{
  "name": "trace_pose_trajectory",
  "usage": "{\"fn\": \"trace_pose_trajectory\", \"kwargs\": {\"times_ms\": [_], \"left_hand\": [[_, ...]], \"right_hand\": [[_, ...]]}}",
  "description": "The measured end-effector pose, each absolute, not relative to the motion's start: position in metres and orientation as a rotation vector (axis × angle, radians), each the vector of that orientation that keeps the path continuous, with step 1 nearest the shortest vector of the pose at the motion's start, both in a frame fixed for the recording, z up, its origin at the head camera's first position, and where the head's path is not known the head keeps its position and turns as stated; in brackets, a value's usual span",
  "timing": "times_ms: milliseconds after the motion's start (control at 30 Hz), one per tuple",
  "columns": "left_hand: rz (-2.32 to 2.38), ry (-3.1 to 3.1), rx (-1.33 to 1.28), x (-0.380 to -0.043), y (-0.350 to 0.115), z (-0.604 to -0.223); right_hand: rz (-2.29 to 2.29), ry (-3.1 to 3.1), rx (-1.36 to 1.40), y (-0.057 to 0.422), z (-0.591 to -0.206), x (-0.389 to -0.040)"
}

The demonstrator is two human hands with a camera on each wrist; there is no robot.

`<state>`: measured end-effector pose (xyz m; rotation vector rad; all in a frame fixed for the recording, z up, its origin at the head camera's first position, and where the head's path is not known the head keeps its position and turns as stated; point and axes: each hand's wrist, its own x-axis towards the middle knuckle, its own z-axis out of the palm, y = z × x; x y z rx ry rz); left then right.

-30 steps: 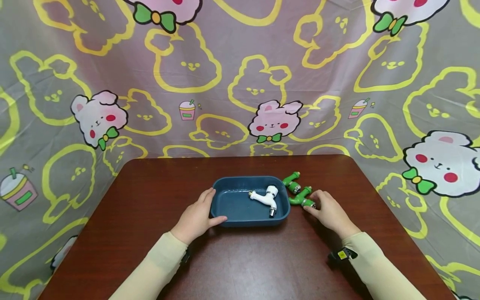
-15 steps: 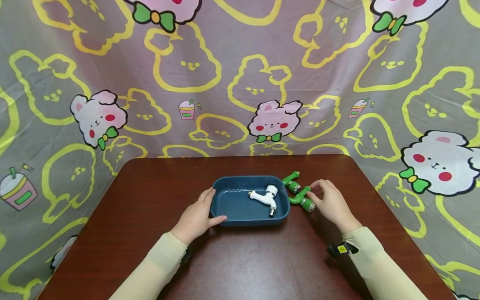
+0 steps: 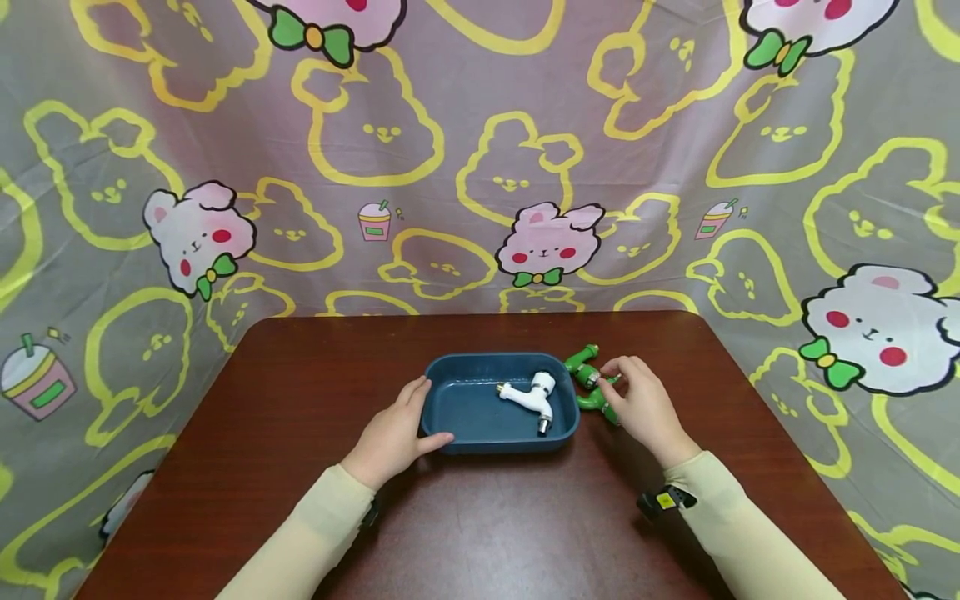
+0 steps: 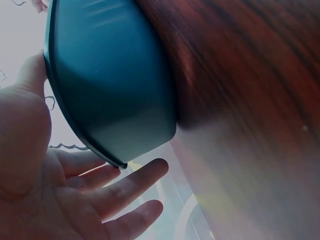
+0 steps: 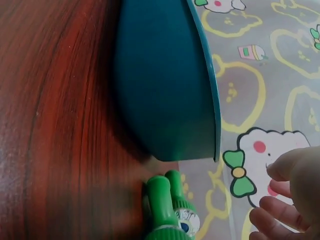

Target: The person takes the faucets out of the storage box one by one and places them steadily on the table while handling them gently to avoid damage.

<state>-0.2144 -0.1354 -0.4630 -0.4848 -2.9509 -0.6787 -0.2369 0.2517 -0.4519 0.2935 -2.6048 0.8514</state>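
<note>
A blue tray lies on the table, with a white faucet inside its right half. My left hand rests against the tray's left end. In the left wrist view its fingers are fairly straight and spread by the rim. Two green faucets lie just right of the tray: a far green faucet and a near green faucet. My right hand hovers over the near one and partly hides it. In the right wrist view, thumb and fingers are bent and apart, with nothing between them.
The brown wooden table has rounded far corners. A grey curtain with cartoon bears and yellow outlines hangs behind it and along both sides.
My right hand has lifted from the end of the near green faucet and moved left and slightly up, over both green faucets. The left hand and tray have stayed put.
</note>
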Motion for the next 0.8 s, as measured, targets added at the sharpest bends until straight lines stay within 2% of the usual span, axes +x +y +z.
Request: {"fn": "trace_pose_trajectory", "kwargs": {"times_ms": [600,800], "left_hand": [[-0.687,-2.963,-0.470,-0.216,-0.135,-0.466],[-0.670,-2.965,-0.474,-0.217,-0.135,-0.465]], "right_hand": [[0.799,-2.570,0.473,0.227,-0.439,-0.253],[0.731,-2.640,0.611,0.216,-0.432,-0.262]]}}
